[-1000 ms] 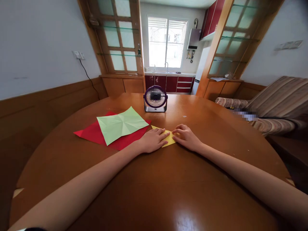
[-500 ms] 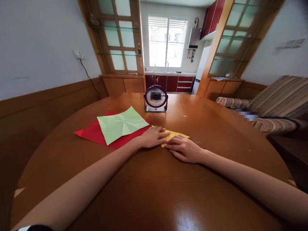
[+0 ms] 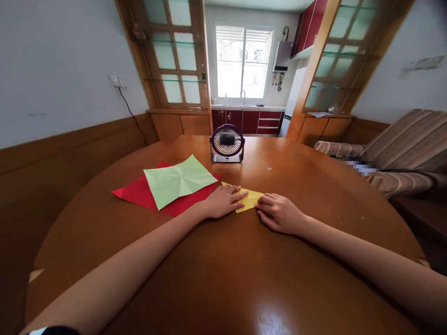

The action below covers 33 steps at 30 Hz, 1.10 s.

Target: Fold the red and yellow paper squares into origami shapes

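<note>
A piece of yellow paper point(image 3: 250, 200) lies folded on the wooden table in front of me. My left hand point(image 3: 223, 201) rests flat across its left part, fingers spread. At the paper's right end is my right hand point(image 3: 279, 212), its fingers bent together and pressed on the near right edge; the paper's right corner is hidden under them. Left of my hands, a creased light green sheet point(image 3: 180, 179) lies over a red sheet point(image 3: 134, 193), whose corners stick out around it.
A small purple fan point(image 3: 227, 143) stands on the table point(image 3: 223, 274) beyond the papers. A small pale scrap point(image 3: 268, 168) lies to the fan's right. A striped armchair point(image 3: 401, 144) is by the table's right side. A cord point(image 3: 131, 111) hangs from the left wall socket.
My right hand has slid to the right along the yellow paper's near edge, baring more of its middle. My left hand stays on the paper. The view has shifted slightly.
</note>
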Tool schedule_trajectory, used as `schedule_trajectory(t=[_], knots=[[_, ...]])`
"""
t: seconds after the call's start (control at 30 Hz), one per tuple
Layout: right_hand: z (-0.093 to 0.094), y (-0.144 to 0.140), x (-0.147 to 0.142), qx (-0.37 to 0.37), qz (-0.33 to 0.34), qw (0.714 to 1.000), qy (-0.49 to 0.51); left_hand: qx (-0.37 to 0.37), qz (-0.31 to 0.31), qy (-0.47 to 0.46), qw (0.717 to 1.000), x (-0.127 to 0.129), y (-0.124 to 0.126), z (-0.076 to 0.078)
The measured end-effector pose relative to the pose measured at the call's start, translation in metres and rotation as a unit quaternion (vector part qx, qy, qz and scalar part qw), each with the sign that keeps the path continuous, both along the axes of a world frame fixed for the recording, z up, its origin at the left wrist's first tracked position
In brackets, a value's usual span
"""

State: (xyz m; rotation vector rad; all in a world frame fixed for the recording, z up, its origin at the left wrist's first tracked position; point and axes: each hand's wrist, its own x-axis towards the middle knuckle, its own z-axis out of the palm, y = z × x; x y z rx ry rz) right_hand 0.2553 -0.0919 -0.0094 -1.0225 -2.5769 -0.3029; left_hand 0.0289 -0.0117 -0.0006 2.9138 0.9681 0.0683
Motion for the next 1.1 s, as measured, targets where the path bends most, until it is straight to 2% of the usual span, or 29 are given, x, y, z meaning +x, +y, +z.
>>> schedule_trajectory(t=[0.33,0.53,0.73,0.83,0.93,1.0,1.1], knots=[[0.002,0.006,0.040,0.012,-0.114,0.993,0.014,0.015,-0.006,-0.011,1.000,-0.002,0.000,-0.004],[0.000,0.009,0.051,0.012,-0.143,0.989,0.018,0.033,0.000,-0.020,0.999,-0.001,0.001,-0.010],[-0.003,0.009,0.054,0.022,-0.097,0.989,0.113,0.064,0.038,-0.057,0.996,0.008,-0.011,-0.014],[-0.002,0.008,0.043,0.025,-0.024,0.993,0.117,0.095,0.035,-0.058,0.993,0.011,-0.015,-0.014],[-0.004,0.007,0.027,-0.011,0.049,0.995,0.082,0.119,0.022,-0.052,0.991,0.012,-0.015,-0.015],[-0.007,0.007,0.021,-0.047,0.059,0.995,0.062,0.132,0.015,-0.055,0.990,0.012,-0.014,-0.016],[-0.010,0.009,0.024,-0.089,0.021,0.993,0.070,0.152,0.008,-0.054,0.987,0.011,-0.015,-0.016]])
